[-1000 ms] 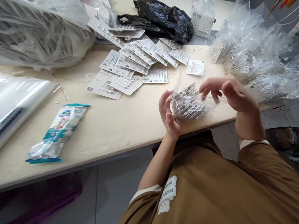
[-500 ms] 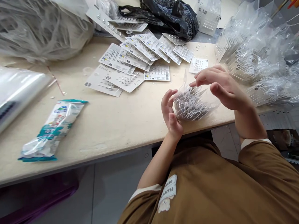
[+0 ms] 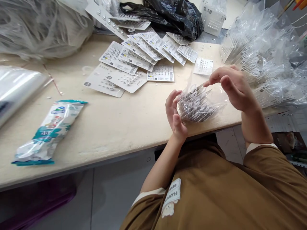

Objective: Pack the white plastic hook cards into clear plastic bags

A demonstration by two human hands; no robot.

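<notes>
On the table's front edge stands a stack of bagged cards (image 3: 198,103), with rows of small beads or studs showing through clear plastic. My left hand (image 3: 177,115) is cupped against the stack's left side, fingers curled behind it and thumb in front. Above its right side, my right hand (image 3: 231,84) has its fingers stretched forward and the thumb apart. The right fingertips touch or nearly touch the upper edge of a bag; exact contact is hard to make out.
Bead cards (image 3: 120,59) lie fanned out at the table's back middle. Many bagged cards (image 3: 254,57) are heaped at the right. A black plastic bag (image 3: 177,16) sits behind. To the left are a snack packet (image 3: 51,129), a plastic roll (image 3: 16,89) and a large translucent bag (image 3: 40,28).
My right hand has shifted slightly right over the stack, and the bag tops lean differently. My left hand stays against the stack. The view has shifted a little.
</notes>
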